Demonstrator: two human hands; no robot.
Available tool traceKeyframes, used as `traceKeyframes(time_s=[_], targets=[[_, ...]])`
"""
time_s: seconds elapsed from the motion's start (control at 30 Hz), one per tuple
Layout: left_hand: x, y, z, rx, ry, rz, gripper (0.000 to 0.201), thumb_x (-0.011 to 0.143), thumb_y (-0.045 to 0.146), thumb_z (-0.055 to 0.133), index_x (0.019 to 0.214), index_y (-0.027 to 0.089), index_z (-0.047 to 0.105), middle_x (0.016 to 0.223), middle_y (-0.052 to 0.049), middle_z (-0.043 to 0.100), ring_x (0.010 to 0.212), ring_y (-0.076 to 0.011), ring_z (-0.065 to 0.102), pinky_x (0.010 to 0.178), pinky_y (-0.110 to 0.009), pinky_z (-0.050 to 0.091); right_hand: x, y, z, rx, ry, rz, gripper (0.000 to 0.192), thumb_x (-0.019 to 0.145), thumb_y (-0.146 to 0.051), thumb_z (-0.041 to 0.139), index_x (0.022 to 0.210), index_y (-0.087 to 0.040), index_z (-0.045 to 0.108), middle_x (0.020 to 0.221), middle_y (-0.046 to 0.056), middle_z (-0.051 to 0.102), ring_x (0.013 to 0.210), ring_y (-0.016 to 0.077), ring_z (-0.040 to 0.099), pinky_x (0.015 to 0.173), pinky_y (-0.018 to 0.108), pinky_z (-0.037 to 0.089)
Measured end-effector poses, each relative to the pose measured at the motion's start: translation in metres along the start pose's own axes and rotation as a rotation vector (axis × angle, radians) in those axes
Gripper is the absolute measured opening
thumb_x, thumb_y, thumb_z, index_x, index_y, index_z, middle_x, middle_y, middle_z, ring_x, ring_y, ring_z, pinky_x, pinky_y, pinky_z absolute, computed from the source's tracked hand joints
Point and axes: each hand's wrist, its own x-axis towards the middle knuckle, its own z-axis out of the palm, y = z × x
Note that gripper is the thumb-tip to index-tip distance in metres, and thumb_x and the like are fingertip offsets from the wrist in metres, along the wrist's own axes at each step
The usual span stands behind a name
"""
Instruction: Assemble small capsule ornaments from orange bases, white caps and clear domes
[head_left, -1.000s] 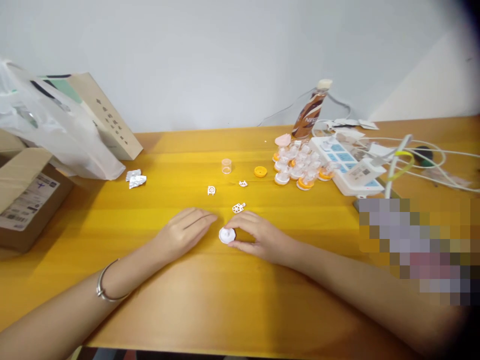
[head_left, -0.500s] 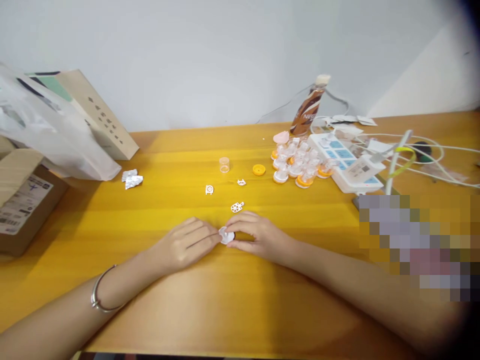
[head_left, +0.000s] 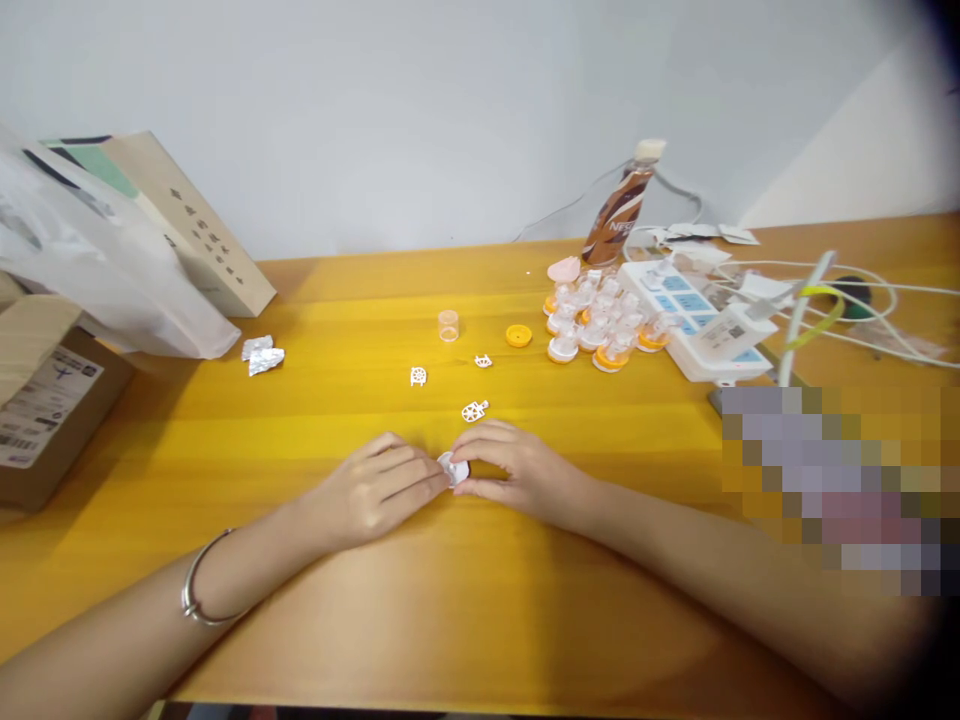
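My right hand (head_left: 517, 475) pinches a small white foil-like piece (head_left: 455, 468) on the yellow wooden table (head_left: 450, 600). The fingertips of my left hand (head_left: 375, 490) touch the same piece from its left side. Both forearms rest on the table; a silver bangle (head_left: 196, 595) sits on my left wrist. Just beyond my right hand lies a small white openwork charm (head_left: 475, 410), with two more white charms (head_left: 418, 376) (head_left: 483, 360) farther back.
A clear tiny cup (head_left: 448, 325), an orange lid (head_left: 518, 335) and a cluster of several small capped containers (head_left: 600, 325) lie at mid-right. Behind stand a brown bottle (head_left: 622, 205), a power strip (head_left: 694, 320) with cables. Left: crumpled foil (head_left: 261, 355), plastic bag (head_left: 97, 270), cardboard box (head_left: 41, 400).
My left hand slid right until its fingertips met the white piece held by my right hand. The view shifted slightly.
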Motion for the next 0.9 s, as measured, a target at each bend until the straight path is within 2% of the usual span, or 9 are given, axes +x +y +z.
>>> traceKeyframes(time_s=[0.43,0.77,0.9], targets=[[0.0028,0.0013,0.0000,0.021,-0.028,-0.022,0.025,0.087,0.010,0.042,0.109,0.013,0.053,0.102,-0.007,0.065,0.093,-0.0155,0.057,0.074,-0.030,0.042,-0.0002,0.0027,0.0020,0.002,0.024,-0.023,0.015,0.078,-0.022,0.062,0.092,-0.017,0.062,0.092,0.007,0.065,0.086,0.0159,0.058,0.079,0.029,0.047],[0.0083,0.0040,-0.0029,-0.004,-0.033,-0.081,0.022,0.083,0.011,0.048,0.102,0.017,0.058,0.096,-0.005,0.067,0.091,-0.0154,0.058,0.073,-0.030,0.039,-0.0017,0.0029,0.0027,0.018,0.021,-0.009,0.016,0.078,-0.023,0.062,0.092,-0.017,0.062,0.093,0.007,0.065,0.087,0.0163,0.058,0.079,0.029,0.047],[0.0044,0.0019,-0.0017,-0.056,-0.009,-0.112,0.028,0.082,0.012,0.052,0.108,0.019,0.056,0.097,-0.006,0.067,0.091,-0.0163,0.058,0.074,-0.030,0.040,-0.0014,0.0030,0.0029,0.027,0.031,-0.011,0.015,0.078,-0.023,0.061,0.092,-0.018,0.061,0.094,0.007,0.065,0.088,0.0164,0.058,0.080,0.030,0.046]])
